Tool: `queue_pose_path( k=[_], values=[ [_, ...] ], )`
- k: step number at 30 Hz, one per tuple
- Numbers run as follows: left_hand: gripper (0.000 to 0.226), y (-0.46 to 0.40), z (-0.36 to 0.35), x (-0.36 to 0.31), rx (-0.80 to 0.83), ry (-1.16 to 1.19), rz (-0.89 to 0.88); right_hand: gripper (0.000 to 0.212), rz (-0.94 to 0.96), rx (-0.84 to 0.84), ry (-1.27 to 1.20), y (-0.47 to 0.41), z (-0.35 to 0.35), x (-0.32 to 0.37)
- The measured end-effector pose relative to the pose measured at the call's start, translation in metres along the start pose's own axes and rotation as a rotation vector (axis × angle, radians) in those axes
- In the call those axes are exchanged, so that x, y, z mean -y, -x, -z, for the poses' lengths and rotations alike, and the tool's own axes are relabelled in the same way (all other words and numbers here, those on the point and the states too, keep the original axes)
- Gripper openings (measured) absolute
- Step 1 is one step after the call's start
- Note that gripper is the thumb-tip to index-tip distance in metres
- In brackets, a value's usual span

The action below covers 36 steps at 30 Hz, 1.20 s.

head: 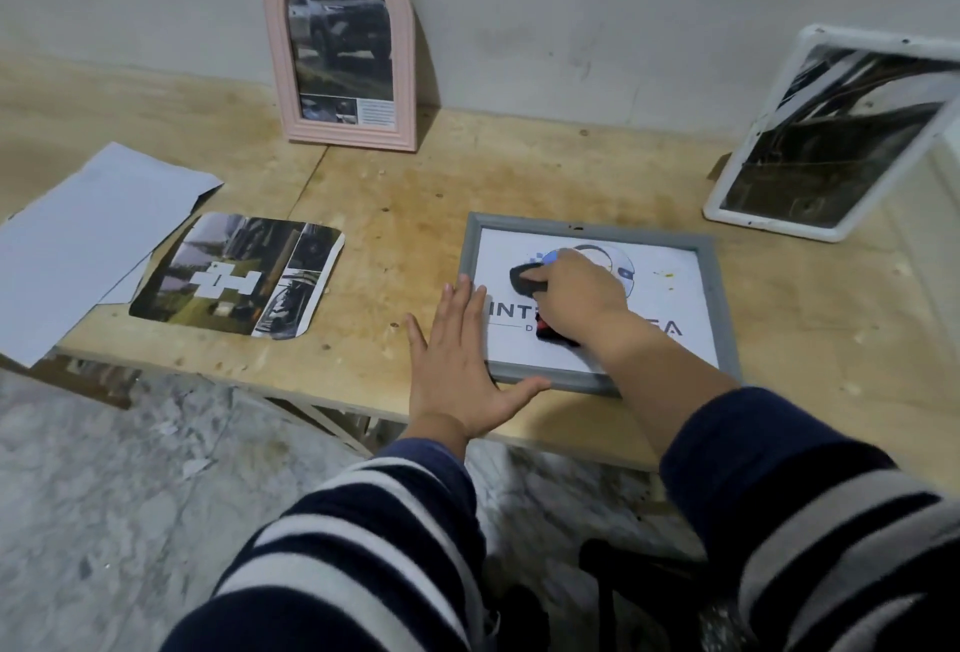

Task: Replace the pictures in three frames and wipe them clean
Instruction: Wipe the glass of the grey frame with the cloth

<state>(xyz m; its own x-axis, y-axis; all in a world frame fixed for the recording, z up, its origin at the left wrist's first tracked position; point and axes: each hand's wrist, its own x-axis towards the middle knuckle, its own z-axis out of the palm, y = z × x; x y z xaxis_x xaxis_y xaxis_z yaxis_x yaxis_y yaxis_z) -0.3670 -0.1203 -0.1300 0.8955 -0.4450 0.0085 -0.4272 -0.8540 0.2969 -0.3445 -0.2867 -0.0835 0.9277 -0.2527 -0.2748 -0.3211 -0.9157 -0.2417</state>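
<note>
Grey frame point(722, 298) flat on plywood table point(395, 215), being wiped.
Right hand point(576, 293) fingers curled around dark cloth point(524, 280), hiding part of the logo print; left hand point(457, 365) flat, fingers spread, empty, at frame's corner. Pink arched frame point(340, 35) and white frame point(831, 132), partly cut off, lean on wall.

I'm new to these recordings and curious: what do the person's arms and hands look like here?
Both hands, left hand and right hand, are bare, with no gloves. Both arms wear long sleeves in wide dark navy and white stripes, reaching nearly to the wrists.
</note>
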Motion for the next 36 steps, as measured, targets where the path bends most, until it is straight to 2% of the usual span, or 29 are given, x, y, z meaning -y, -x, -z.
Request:
queue_pose_path(
  k=[7,9,12,16,19,23,26,33,36],
  values=[
    [0.122,0.002,0.000,-0.002,-0.025,0.015,0.004,0.036,0.007,0.203,-0.079,0.065,0.009,-0.004],
    [0.122,0.004,0.001,-0.003,-0.024,0.018,0.001,0.036,-0.043,0.284,-0.198,0.073,0.019,-0.007],
    [0.120,0.005,0.001,-0.002,-0.021,-0.004,-0.003,0.023,-0.093,0.366,-0.330,0.068,0.037,-0.010],
    [0.120,0.004,0.002,-0.003,-0.006,-0.064,-0.006,0.025,-0.163,0.172,-0.347,0.032,0.058,-0.019],
    [0.122,0.003,0.001,-0.003,-0.009,-0.081,0.002,0.028,-0.195,-0.007,-0.233,0.001,0.064,-0.027],
    [0.120,0.002,-0.001,-0.002,-0.018,-0.070,0.003,0.039,-0.231,0.057,-0.100,-0.007,0.043,-0.033],
    [0.120,0.001,-0.001,-0.002,-0.021,-0.071,0.003,0.052,-0.200,0.045,-0.024,0.003,0.022,-0.035],
    [0.117,0.004,0.003,-0.006,-0.042,-0.124,-0.004,0.051,-0.106,0.081,-0.082,0.056,0.009,-0.040],
    [0.117,0.005,0.004,-0.006,-0.027,-0.167,-0.010,0.049,-0.133,0.104,-0.186,0.077,0.005,-0.042]
  ],
)
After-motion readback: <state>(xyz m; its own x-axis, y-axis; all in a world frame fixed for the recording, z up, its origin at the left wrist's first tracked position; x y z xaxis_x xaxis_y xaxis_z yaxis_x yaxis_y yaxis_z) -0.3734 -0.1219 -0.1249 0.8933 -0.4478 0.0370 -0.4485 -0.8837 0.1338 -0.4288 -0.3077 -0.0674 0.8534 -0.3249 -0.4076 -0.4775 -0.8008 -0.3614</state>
